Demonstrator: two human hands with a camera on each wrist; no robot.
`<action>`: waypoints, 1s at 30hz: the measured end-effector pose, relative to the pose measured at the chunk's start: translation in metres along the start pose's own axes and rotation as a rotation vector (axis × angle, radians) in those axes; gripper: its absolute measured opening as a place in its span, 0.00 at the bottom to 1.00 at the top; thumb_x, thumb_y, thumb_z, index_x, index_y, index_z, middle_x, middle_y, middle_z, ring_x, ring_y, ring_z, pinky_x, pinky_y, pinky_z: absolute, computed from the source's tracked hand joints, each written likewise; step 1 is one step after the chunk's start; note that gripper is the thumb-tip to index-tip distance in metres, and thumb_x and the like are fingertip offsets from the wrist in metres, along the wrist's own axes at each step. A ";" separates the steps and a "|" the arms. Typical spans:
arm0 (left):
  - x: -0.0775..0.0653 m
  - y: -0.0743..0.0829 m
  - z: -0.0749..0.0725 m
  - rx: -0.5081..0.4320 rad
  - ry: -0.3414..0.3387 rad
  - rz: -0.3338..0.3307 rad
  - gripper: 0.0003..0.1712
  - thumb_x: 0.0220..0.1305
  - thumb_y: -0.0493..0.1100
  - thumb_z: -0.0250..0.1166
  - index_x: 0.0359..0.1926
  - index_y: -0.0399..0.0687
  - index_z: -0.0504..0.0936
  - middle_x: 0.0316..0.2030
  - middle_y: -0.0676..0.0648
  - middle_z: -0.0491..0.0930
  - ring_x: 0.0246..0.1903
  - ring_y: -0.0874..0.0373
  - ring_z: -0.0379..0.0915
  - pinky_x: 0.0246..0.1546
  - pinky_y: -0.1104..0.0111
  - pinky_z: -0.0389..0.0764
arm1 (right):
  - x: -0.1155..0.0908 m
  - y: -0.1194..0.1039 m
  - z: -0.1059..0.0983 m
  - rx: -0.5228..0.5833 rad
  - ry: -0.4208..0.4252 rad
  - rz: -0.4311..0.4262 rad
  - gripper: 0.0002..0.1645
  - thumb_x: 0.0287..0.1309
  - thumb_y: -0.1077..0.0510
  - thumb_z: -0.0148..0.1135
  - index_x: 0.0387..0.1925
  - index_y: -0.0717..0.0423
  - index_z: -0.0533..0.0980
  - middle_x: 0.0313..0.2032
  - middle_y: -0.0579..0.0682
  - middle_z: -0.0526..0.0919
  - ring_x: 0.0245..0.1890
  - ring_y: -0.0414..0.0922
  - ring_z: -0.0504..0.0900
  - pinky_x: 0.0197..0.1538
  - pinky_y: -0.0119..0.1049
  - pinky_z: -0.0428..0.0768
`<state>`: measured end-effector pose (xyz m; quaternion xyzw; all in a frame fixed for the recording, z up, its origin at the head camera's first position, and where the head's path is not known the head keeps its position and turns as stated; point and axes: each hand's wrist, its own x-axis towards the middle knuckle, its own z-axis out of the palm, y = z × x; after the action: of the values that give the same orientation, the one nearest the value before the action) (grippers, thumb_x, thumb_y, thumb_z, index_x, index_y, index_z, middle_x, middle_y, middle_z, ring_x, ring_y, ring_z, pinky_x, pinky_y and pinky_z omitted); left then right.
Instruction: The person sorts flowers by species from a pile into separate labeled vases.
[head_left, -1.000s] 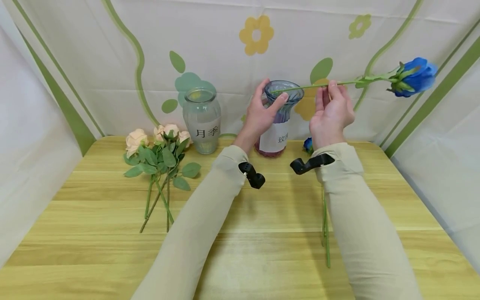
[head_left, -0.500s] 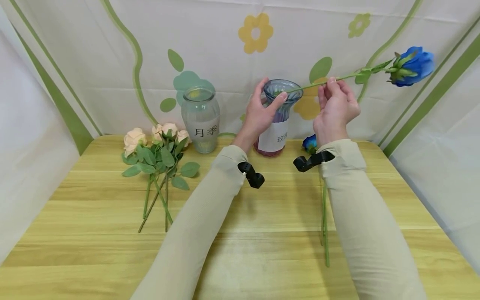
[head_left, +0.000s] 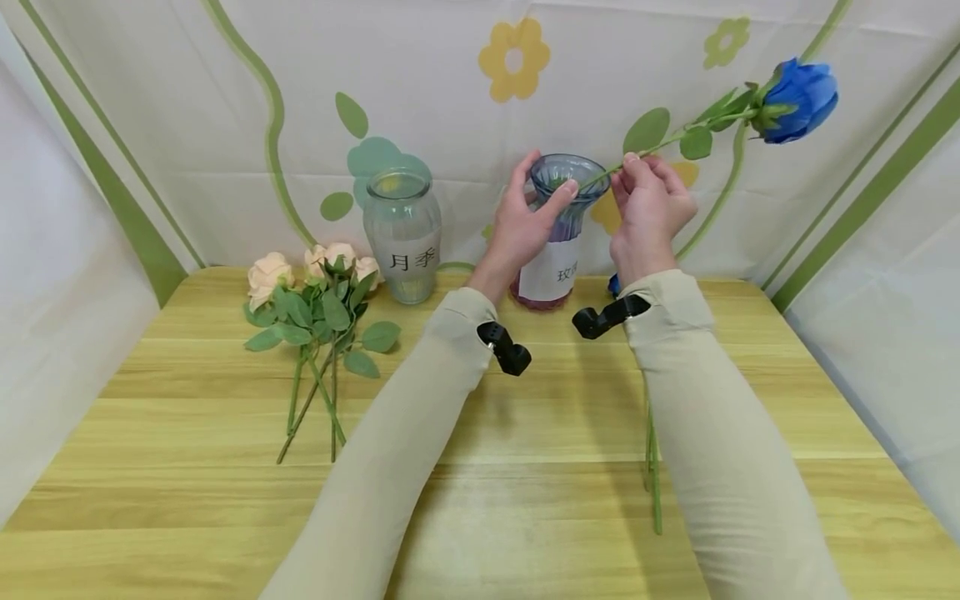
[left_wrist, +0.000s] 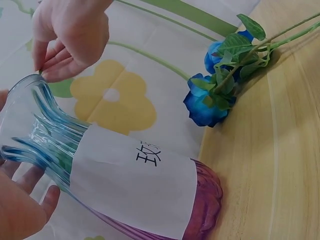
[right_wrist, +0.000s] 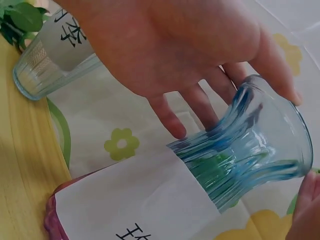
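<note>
The left hand (head_left: 525, 225) holds the blue-and-purple vase (head_left: 562, 231) round its flared neck, and the right hand (head_left: 651, 208) pinches the blue rose (head_left: 798, 102) by its stem, the bloom well out to the right and the stem slanting into the vase's mouth; its tip is hidden. To do this well, I'd steady the neck without squeezing, tilt the bloom upward until the stem lines up with the opening, then feed it down gently, minding the leaves at the rim. Counted: two vases, the other being the clear vase (head_left: 405, 229); one rose held; at least two blue roses (left_wrist: 207, 107) lying on the bench (head_left: 487, 517); and what look like four peach roses (head_left: 270, 279), though they overlap.
</note>
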<state>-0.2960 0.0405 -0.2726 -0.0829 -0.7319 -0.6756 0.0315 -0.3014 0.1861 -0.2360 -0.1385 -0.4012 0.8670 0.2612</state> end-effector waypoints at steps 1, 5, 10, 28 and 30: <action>0.000 0.000 0.000 0.002 0.001 -0.002 0.46 0.72 0.64 0.67 0.83 0.76 0.54 0.83 0.59 0.54 0.79 0.49 0.62 0.72 0.49 0.76 | 0.000 0.002 0.001 -0.029 -0.001 -0.008 0.07 0.55 0.71 0.78 0.32 0.60 0.85 0.29 0.49 0.87 0.28 0.41 0.85 0.42 0.32 0.87; -0.001 0.000 -0.001 0.003 0.004 -0.009 0.46 0.72 0.64 0.67 0.83 0.77 0.54 0.83 0.59 0.55 0.78 0.50 0.63 0.72 0.51 0.76 | -0.003 0.011 0.002 -0.116 -0.004 -0.009 0.07 0.55 0.66 0.80 0.34 0.57 0.88 0.32 0.46 0.88 0.30 0.39 0.83 0.45 0.32 0.83; -0.002 -0.001 -0.001 0.004 0.007 -0.003 0.46 0.72 0.63 0.67 0.83 0.77 0.54 0.83 0.59 0.55 0.78 0.51 0.63 0.71 0.52 0.77 | -0.006 0.016 0.000 -0.127 -0.003 0.026 0.13 0.56 0.64 0.81 0.44 0.58 0.90 0.44 0.46 0.89 0.34 0.39 0.82 0.51 0.32 0.82; -0.001 -0.001 -0.003 0.013 0.025 -0.021 0.46 0.71 0.65 0.67 0.82 0.80 0.55 0.83 0.60 0.54 0.79 0.49 0.62 0.72 0.50 0.76 | -0.012 0.025 -0.025 0.028 -0.119 0.242 0.10 0.60 0.60 0.79 0.43 0.55 0.87 0.40 0.49 0.93 0.41 0.43 0.83 0.48 0.30 0.81; 0.000 -0.002 -0.003 0.014 0.032 -0.014 0.46 0.71 0.64 0.68 0.82 0.79 0.55 0.83 0.60 0.55 0.79 0.49 0.63 0.72 0.50 0.76 | -0.012 0.026 -0.029 0.017 -0.141 0.244 0.09 0.62 0.60 0.77 0.43 0.55 0.87 0.43 0.49 0.92 0.45 0.44 0.82 0.50 0.30 0.80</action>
<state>-0.2961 0.0371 -0.2742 -0.0667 -0.7365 -0.6720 0.0388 -0.2870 0.1831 -0.2744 -0.1227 -0.3913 0.9033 0.1263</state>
